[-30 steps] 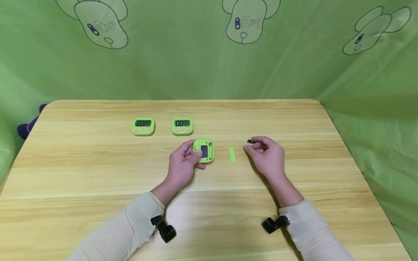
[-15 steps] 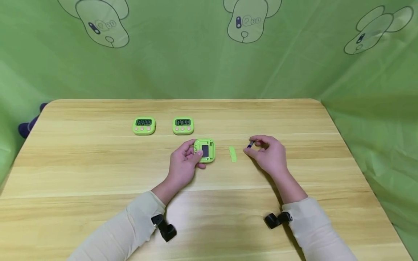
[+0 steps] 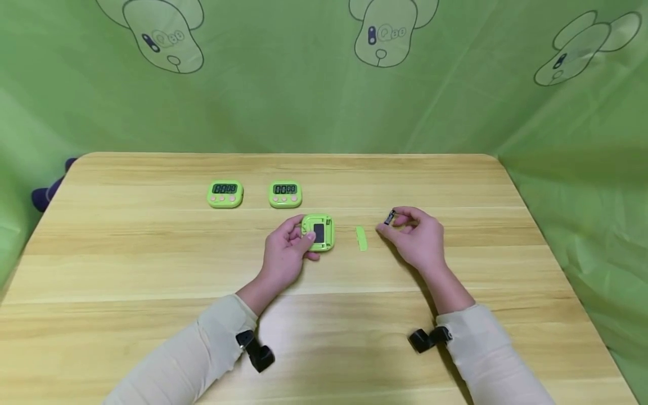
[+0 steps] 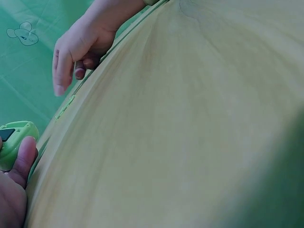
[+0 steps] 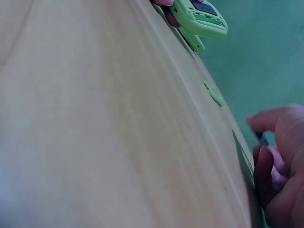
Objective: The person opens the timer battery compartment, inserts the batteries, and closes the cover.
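Note:
My left hand [image 3: 283,253] grips a green digital timer [image 3: 325,233], its back facing up and its battery slot uncovered; the thumb lies across the back near a dark rectangle. To the right, my right hand [image 3: 417,236] pinches a small dark battery [image 3: 389,217] between thumb and fingertips, above the table. Between the hands a thin green battery cover [image 3: 361,238] lies on the wood. In the right wrist view the battery [image 5: 263,140] is mostly hidden by the fingers. The left wrist view catches the timer [image 4: 19,137] at its edge.
Two more green timers, a left one [image 3: 225,194] and a right one [image 3: 285,194], lie face up behind my left hand, with digits on their displays. The wooden table [image 3: 334,337] ends at a green curtain [image 3: 283,101] at the back and sides.
The battery in my right hand has turned between the fingertips, from nearly level to a steep slant. My left hand keeps its hold on the timer, almost unmoved.

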The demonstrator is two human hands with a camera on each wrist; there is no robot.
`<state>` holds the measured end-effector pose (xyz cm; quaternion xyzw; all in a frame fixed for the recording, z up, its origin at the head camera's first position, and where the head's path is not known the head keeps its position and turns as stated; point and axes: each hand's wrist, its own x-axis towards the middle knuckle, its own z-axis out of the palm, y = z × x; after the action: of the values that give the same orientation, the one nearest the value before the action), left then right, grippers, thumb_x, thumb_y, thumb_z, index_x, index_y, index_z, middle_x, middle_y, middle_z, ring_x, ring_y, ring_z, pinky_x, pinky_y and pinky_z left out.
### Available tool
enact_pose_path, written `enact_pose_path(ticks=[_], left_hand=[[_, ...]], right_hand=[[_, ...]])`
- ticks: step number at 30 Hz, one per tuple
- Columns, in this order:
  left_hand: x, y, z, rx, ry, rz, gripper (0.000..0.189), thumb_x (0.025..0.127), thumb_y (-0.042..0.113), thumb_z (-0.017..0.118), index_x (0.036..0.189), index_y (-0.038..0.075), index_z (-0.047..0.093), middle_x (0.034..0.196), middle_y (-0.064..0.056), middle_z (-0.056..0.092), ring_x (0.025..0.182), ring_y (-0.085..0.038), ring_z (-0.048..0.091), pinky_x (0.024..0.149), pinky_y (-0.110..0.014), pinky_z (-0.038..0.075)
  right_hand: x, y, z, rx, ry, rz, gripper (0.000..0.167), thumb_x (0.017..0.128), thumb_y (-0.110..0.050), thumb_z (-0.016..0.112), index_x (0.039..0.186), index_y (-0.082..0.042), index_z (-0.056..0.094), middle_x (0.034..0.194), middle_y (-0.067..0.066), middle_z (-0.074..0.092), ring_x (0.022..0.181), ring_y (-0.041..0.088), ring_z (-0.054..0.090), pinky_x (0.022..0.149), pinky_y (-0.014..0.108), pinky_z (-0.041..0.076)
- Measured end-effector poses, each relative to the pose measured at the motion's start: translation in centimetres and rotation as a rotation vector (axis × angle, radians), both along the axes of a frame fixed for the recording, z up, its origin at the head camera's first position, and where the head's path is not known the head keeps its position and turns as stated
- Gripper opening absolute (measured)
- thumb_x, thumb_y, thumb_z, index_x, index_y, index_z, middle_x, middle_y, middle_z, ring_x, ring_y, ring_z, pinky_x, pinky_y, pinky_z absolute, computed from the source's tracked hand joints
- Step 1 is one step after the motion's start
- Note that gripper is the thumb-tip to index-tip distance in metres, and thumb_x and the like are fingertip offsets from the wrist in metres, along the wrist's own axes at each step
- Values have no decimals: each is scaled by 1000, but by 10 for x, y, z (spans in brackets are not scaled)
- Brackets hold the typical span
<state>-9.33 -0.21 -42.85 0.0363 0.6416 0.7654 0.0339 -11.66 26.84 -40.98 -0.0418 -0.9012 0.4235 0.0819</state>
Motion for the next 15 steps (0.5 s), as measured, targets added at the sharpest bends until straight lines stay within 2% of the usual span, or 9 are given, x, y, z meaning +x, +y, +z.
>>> enact_pose_path(ticks=[2, 7, 12, 15], left_hand=[[0, 0, 1, 0, -4, 0, 44, 96, -6, 61, 138, -6, 50, 88, -19, 63, 63, -36, 68, 64, -38, 60], [0, -1, 3, 8, -2, -1, 43, 96, -6, 61, 138, -6, 51, 90, -20, 65, 63, -39, 67, 64, -39, 60], [0, -1, 4, 13, -6, -2, 42, 96, -4, 61, 137, -6, 52, 92, -20, 68, 62, -38, 67, 63, -39, 60], [0, -1, 3, 14, -16, -2, 42, 96, -3, 62, 136, -6, 52, 90, -21, 67, 60, -34, 67, 63, -39, 60]], right_hand=[[1, -3, -1, -72, 58, 31, 44, 79, -20, 87, 115, 0, 70, 90, 10, 68, 65, 16, 61, 56, 18, 51], [6, -17, -2, -214, 164, 143, 39, 77, -6, 87, 112, 3, 70, 87, 11, 69, 59, 12, 59, 53, 17, 51], [10, -36, -3, -277, 216, 275, 41, 75, 3, 86, 112, 4, 69, 89, 15, 68, 63, 19, 62, 55, 19, 53], [15, -48, 3, -297, 239, 354, 43, 73, 8, 85, 113, 6, 68, 90, 18, 67, 64, 25, 62, 55, 22, 54]])
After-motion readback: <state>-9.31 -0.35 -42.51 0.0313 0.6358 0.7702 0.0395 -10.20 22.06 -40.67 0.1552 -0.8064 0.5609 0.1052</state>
